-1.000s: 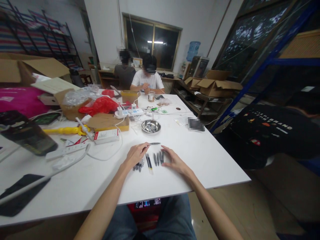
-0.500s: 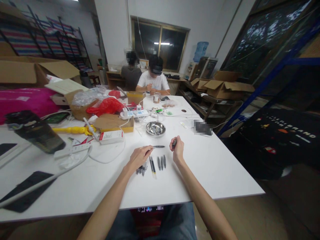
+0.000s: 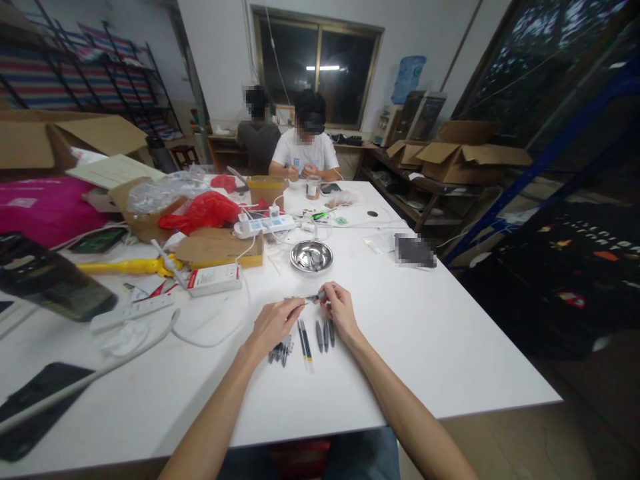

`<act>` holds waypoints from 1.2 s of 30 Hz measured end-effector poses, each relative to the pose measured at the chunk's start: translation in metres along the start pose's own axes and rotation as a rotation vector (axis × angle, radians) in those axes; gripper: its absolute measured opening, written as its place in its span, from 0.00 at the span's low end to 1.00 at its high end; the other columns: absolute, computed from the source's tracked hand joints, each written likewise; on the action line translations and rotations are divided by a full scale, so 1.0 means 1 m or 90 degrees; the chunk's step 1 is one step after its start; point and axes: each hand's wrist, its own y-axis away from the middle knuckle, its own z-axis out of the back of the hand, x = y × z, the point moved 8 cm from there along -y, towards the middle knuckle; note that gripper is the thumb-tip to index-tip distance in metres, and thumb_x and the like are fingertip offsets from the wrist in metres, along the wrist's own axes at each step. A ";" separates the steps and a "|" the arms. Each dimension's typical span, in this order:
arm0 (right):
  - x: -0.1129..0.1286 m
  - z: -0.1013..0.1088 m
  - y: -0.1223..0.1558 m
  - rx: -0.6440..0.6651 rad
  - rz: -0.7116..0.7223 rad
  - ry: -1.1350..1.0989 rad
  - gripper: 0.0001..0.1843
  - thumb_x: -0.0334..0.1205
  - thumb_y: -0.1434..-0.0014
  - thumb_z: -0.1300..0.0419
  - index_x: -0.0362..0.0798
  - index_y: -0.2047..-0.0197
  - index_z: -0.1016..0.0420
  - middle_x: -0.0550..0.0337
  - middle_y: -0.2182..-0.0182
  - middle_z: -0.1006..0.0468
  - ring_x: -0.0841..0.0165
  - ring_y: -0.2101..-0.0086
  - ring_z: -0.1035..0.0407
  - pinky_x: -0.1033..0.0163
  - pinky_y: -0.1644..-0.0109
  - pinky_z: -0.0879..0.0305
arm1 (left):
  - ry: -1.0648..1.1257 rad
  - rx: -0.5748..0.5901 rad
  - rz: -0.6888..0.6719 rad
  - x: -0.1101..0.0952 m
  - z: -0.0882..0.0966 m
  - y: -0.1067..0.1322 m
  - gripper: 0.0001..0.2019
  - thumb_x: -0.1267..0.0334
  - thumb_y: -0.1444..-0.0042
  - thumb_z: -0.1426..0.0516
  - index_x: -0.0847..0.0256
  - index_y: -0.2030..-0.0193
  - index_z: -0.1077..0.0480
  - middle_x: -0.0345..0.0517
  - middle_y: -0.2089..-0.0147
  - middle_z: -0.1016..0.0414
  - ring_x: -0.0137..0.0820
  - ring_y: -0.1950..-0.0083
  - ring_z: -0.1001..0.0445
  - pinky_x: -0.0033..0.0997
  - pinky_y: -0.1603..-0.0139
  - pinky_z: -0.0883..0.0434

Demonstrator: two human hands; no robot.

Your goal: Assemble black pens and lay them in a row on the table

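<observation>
My left hand point(image 3: 273, 325) pinches a thin pen refill point(image 3: 300, 299) by one end, held level above the white table point(image 3: 425, 347). My right hand point(image 3: 339, 308) is closed on a small dark pen part point(image 3: 320, 294) that meets the refill's tip. Under my hands lie several dark pen barrels point(image 3: 324, 333) side by side, two more refills point(image 3: 305, 339), and a small heap of dark pen pieces point(image 3: 280, 351) by my left wrist.
A steel bowl point(image 3: 311, 255) with small parts stands just beyond my hands. Boxes, a red bag point(image 3: 203, 210), power strips point(image 3: 260, 225) and cables crowd the left and far side. Two people sit at the far end. A black phone point(image 3: 35, 407) lies near left.
My right hand lifted a dark pen part from the row and brought it left to the tip of the refill in my left hand. The view shifted slightly.
</observation>
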 end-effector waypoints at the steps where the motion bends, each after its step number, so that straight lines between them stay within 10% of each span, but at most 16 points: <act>1: 0.000 -0.001 0.000 0.003 0.001 0.001 0.25 0.64 0.40 0.44 0.48 0.67 0.29 0.61 0.78 0.25 0.74 0.83 0.43 0.69 0.83 0.54 | -0.002 0.003 0.002 0.000 0.000 0.000 0.15 0.55 0.30 0.55 0.51 0.49 0.29 0.40 0.55 0.19 0.33 0.55 0.21 0.28 0.56 0.32; 18: 0.004 -0.014 0.002 0.103 0.021 0.046 0.21 0.58 0.39 0.40 0.47 0.62 0.23 0.67 0.81 0.34 0.76 0.84 0.48 0.69 0.82 0.52 | 0.026 -0.003 0.026 -0.001 0.008 0.000 0.14 0.55 0.32 0.52 0.51 0.45 0.31 0.39 0.56 0.20 0.32 0.58 0.22 0.28 0.56 0.31; 24: -0.003 -0.025 0.006 0.162 0.065 0.100 0.13 0.48 0.45 0.33 0.48 0.61 0.21 0.60 0.72 0.22 0.70 0.76 0.34 0.67 0.75 0.40 | 0.027 -0.009 0.058 0.002 0.005 0.001 0.22 0.54 0.37 0.46 0.50 0.37 0.39 0.38 0.59 0.20 0.33 0.61 0.21 0.29 0.58 0.29; 36: 0.015 -0.023 0.018 0.036 0.175 0.371 0.25 0.50 0.32 0.48 0.46 0.77 0.28 0.63 0.81 0.31 0.70 0.77 0.39 0.64 0.69 0.47 | 0.046 -0.046 -0.060 -0.029 0.003 0.002 0.33 0.64 0.38 0.45 0.50 0.28 0.51 0.47 0.45 0.26 0.37 0.47 0.25 0.40 0.45 0.28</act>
